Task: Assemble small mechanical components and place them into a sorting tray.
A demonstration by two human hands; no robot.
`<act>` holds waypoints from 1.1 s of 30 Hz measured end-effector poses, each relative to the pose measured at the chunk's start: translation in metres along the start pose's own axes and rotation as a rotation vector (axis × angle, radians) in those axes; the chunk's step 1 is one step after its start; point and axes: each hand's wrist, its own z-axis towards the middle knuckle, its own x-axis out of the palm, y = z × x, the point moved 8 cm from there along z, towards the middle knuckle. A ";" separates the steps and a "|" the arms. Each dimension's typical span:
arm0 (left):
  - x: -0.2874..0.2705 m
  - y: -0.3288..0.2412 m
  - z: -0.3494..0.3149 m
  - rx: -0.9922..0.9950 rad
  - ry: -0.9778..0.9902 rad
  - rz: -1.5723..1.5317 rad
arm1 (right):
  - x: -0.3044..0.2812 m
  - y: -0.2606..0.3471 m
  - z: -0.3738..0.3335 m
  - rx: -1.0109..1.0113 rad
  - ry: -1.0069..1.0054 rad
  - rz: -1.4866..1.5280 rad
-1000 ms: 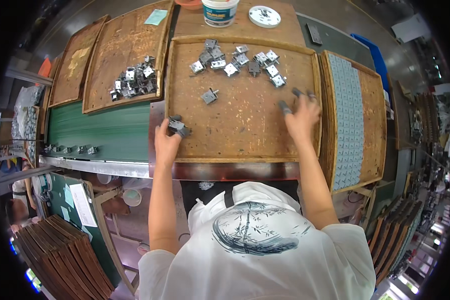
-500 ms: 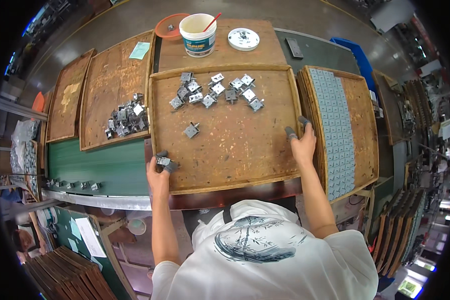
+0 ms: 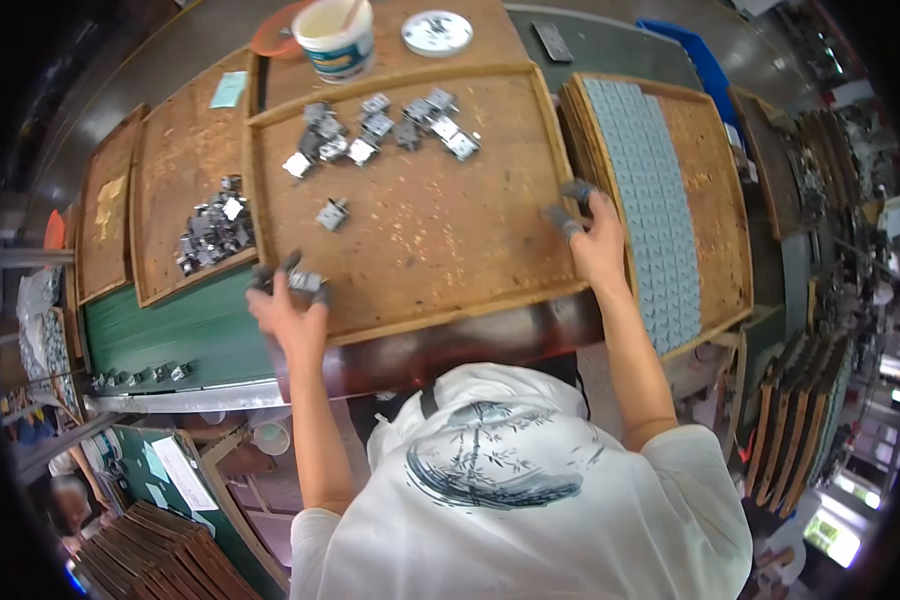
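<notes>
A big wooden tray (image 3: pixel 440 235) lies in front of me. My left hand (image 3: pixel 288 312) grips its near left corner, the grey-capped fingertips over the rim and pressing on a small metal part (image 3: pixel 306 282). My right hand (image 3: pixel 596 238) clamps the tray's right rim, also with grey fingertip covers. A cluster of several metal parts (image 3: pixel 380 125) lies at the tray's far side, and one loose part (image 3: pixel 332 213) sits left of the middle.
To the left a second wooden tray (image 3: pixel 170 170) holds a pile of metal parts (image 3: pixel 213 232). On the right a tray (image 3: pixel 715 200) carries rows of grey pieces (image 3: pixel 645 180). A white tub (image 3: pixel 335 40) and a round dish (image 3: pixel 437 32) stand behind. A green mat (image 3: pixel 175 335) lies below left.
Both hands have drawn the big tray toward my body, and it now sits slightly turned. The left hand kept the small metal part under its fingers.
</notes>
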 end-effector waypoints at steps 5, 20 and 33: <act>0.099 -0.151 -0.040 0.137 0.720 -0.695 | -0.039 0.009 -0.001 0.214 0.102 0.393; 0.187 -0.283 -0.101 0.352 0.976 -0.640 | -0.162 -0.125 0.136 0.208 -0.116 0.251; 0.101 -0.185 -0.020 0.274 0.485 -0.531 | -0.104 -0.220 0.268 0.402 -0.024 0.206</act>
